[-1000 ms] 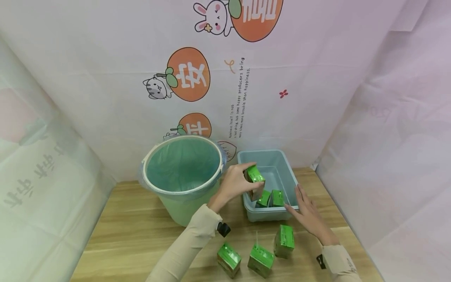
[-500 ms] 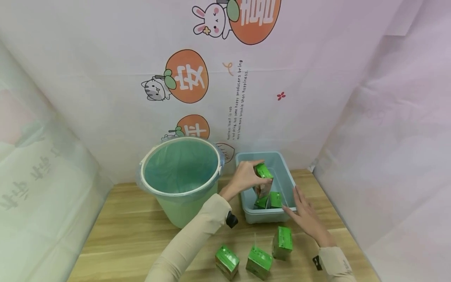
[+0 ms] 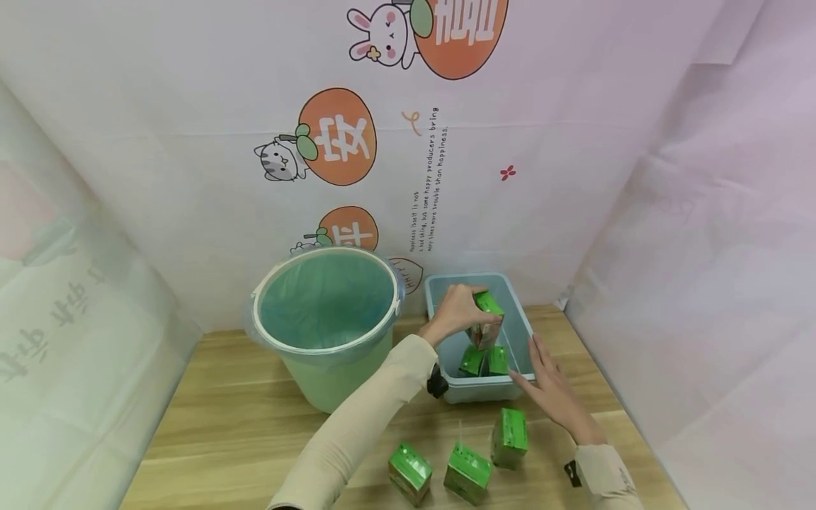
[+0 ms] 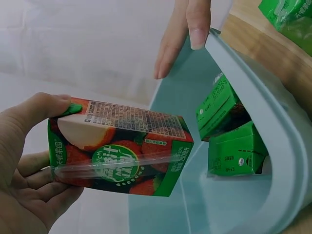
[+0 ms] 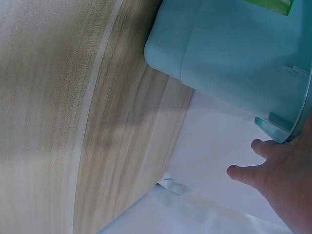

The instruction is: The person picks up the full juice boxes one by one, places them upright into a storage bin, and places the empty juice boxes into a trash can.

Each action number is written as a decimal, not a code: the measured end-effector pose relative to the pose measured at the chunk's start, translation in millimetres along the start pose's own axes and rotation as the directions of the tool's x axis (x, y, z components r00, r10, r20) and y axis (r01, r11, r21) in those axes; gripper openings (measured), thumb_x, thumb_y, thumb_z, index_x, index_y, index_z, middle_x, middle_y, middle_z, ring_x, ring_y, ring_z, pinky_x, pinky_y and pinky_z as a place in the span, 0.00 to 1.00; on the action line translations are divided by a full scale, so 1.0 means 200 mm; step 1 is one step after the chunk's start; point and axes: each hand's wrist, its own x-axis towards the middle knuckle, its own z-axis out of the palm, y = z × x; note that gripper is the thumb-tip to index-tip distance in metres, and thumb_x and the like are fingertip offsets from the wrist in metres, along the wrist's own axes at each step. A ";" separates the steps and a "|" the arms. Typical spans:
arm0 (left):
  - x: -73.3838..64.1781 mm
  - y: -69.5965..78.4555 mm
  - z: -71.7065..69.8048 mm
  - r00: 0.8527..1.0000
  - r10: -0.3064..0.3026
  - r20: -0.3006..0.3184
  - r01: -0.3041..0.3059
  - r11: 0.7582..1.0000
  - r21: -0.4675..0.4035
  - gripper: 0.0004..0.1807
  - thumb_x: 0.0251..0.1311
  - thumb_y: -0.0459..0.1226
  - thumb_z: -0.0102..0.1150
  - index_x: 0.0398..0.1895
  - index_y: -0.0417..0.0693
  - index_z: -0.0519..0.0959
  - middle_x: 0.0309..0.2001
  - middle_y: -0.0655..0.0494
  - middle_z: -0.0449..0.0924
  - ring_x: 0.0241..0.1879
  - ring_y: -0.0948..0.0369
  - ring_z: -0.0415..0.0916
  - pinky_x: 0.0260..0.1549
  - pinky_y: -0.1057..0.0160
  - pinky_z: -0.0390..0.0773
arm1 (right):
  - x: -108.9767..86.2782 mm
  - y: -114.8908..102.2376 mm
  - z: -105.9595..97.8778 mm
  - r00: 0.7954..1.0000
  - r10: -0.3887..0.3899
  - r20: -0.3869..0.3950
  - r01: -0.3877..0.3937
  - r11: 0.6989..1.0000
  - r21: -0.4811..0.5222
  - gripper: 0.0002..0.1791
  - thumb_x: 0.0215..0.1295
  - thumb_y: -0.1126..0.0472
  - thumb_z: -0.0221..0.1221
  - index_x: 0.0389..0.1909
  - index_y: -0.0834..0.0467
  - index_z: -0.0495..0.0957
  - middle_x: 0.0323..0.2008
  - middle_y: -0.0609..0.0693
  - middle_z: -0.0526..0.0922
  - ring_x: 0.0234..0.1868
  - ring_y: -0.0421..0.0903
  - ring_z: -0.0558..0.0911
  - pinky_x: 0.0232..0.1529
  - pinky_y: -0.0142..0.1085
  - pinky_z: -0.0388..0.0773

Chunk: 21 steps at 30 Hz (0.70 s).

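My left hand [image 3: 457, 310] grips a juice box [image 4: 122, 146] by its top end, thumb on one side and fingers on the other. The box has a green top, a printed fruit picture and a straw in a clear sleeve along its side. It hangs tilted over the blue plastic bin [image 3: 468, 381]. Inside the bin, two more green-topped juice boxes [image 4: 236, 151] stand side by side at the near end. My right hand [image 3: 553, 386] rests on the bin's near right corner, fingers extended along the rim.
Three juice boxes [image 3: 468, 473] stand on the wooden table [image 3: 210, 425] in front of the bin. Left of the bin is a tall green bucket [image 3: 344, 372] with a clear liner over its rim. A printed white sheet [image 3: 191, 212] hangs behind.
My left hand has carried the juice box rightward, farther over the bin. My right hand stays at the bin's corner.
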 end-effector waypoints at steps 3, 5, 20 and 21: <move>0.04 0.00 0.02 1.000 -0.008 0.010 0.008 1.000 0.023 0.39 0.58 0.45 0.80 0.70 0.38 0.78 0.20 0.60 0.77 0.16 0.70 0.65 0.18 0.73 0.67 | 0.00 0.00 0.00 1.000 -0.003 0.002 0.003 1.000 -0.006 0.53 0.81 0.42 0.54 0.85 0.66 0.33 0.85 0.62 0.28 0.81 0.74 0.40 0.73 0.76 0.33; 0.06 0.00 0.03 1.000 -0.018 0.021 0.018 1.000 0.026 0.41 0.58 0.44 0.81 0.72 0.37 0.76 0.22 0.57 0.80 0.17 0.69 0.67 0.20 0.73 0.69 | 0.00 0.00 0.00 1.000 -0.004 -0.001 0.004 1.000 -0.011 0.53 0.82 0.42 0.54 0.84 0.66 0.33 0.85 0.62 0.28 0.81 0.75 0.40 0.73 0.76 0.33; 0.15 -0.09 0.16 0.997 -0.055 0.050 0.056 0.998 -0.011 0.50 0.65 0.37 0.76 0.84 0.42 0.55 0.65 0.41 0.78 0.54 0.54 0.83 0.46 0.65 0.83 | 0.00 0.01 0.02 1.000 -0.019 -0.018 0.019 1.000 -0.002 0.52 0.82 0.43 0.54 0.84 0.68 0.34 0.84 0.65 0.29 0.81 0.76 0.40 0.72 0.77 0.34; 0.15 -0.09 0.16 0.997 -0.055 0.056 0.056 0.998 -0.015 0.50 0.65 0.37 0.75 0.84 0.41 0.54 0.66 0.40 0.78 0.55 0.53 0.83 0.47 0.63 0.83 | 0.01 0.01 0.02 1.000 -0.017 -0.017 0.017 1.000 -0.003 0.52 0.82 0.43 0.54 0.84 0.67 0.34 0.85 0.64 0.29 0.81 0.76 0.40 0.73 0.76 0.34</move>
